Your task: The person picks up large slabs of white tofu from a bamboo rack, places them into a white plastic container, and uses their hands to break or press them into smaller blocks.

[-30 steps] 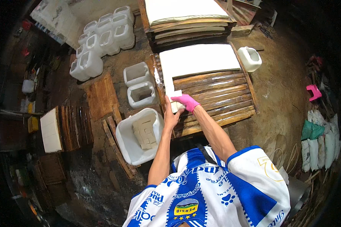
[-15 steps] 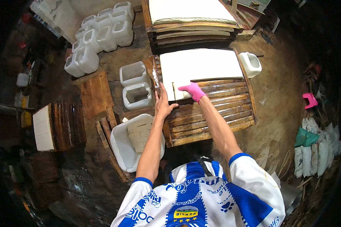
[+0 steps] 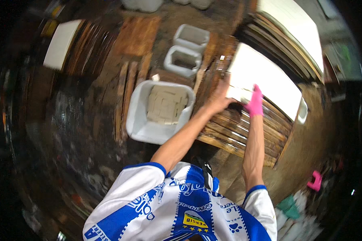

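Note:
A smooth white slab (image 3: 265, 74) that looks like tofu lies on a slatted wooden rack (image 3: 245, 138). At its near left corner is a smaller cut section (image 3: 237, 93) with a line across it. My bare left hand (image 3: 219, 98) lies along the left side of that section, fingers stretched and thumb reaching round the near edge. On the other side, my right hand (image 3: 255, 102) in a pink glove has its fingers straight and touches the section. Motion blurs the fingertips. Left of the rack, a white plastic tub (image 3: 133, 120) holds several pale rectangular pieces (image 3: 167, 104).
Two open-topped white containers (image 3: 184, 61) stand beyond the tub. Wooden strips (image 3: 124, 100) lie left of it, near a brown board (image 3: 137, 35). Another stack (image 3: 287, 42) with a white top rises behind the rack. A pink stool (image 3: 315, 180) and sacks (image 3: 295, 219) are at lower right.
My view has turned, so the rack now sits further right and slanted. My right hand's fingers point more away from me. Both hands stay at the slab's near left corner.

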Demonstrator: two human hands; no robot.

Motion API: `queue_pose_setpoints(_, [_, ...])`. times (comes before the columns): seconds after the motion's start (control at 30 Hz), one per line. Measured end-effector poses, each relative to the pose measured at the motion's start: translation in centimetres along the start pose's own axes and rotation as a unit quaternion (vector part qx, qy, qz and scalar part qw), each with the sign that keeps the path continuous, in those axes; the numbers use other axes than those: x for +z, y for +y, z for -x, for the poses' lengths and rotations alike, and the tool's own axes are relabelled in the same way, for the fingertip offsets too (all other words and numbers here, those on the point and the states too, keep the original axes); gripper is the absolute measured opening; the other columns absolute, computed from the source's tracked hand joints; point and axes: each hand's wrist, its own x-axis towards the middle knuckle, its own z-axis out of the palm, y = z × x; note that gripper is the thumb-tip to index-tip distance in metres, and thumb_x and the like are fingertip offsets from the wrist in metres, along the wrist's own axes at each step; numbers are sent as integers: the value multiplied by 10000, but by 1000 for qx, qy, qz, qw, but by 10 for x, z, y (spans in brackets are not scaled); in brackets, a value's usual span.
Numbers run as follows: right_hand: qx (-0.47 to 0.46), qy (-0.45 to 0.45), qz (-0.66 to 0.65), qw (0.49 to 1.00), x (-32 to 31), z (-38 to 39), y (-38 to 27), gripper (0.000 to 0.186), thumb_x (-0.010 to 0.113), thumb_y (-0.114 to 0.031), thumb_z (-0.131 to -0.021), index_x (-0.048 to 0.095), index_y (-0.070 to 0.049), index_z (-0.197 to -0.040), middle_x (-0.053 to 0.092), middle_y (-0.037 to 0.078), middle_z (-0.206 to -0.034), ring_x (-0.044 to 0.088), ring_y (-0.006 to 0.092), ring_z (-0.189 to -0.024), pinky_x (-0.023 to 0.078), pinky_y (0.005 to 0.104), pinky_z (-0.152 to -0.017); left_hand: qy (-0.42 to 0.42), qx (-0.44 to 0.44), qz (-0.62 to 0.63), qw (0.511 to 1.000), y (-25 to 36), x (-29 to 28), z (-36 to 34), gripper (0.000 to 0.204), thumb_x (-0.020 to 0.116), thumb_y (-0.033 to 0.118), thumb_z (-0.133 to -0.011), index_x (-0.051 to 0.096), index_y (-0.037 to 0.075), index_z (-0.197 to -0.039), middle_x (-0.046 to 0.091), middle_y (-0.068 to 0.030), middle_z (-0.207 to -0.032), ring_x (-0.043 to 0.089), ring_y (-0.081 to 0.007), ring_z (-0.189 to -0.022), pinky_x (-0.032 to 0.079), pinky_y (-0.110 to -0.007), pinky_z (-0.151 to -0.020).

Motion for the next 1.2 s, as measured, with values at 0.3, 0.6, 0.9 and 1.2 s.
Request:
queue_pose_setpoints(0.3, [72,-136,-134,979,118,127,-16,855,326,-520,-875,229,103,-1453,302,216,-1515,345,355,-1375,277,411,-1147,94,-43,-56,993,99,-53,104,1082,392,731,-852,-18,-35,-1497,18,-353,-1521,18,-480,-1430,-13,-556,-1166])
queue_pose_setpoints(0.6, [298,-357,414,783,257,40,169,472,483,-423,-892,621,-88,-1193,624,77,-1169,525,187,-1146,352,312,-1028,520,-467,540,469,-28,-74,150,634,290,572,-992,338,129,-1442,452,-22,-1386,428,-190,-1274,320,-345,-1067])
queue_pose_setpoints(0.9, [192,-69,689,696,142,-109,376,471,479,-427,-892,620,-97,-1197,617,89,-1197,525,225,-1159,362,345,-1027,208,-309,629,682,11,-215,190,568,305,309,-1027,224,-5,-1493,246,-188,-1549,219,-288,-1444,117,-384,-1186])
queue_pose_setpoints(1.2, [170,-36,770,614,93,-127,423,471,475,-431,-892,618,-106,-1202,609,101,-1225,525,264,-1171,371,378,-1026,445,-345,12,826,-98,-235,225,656,195,445,-1019,302,-45,-1441,252,-207,-1531,212,-362,-1435,165,-518,-1175])
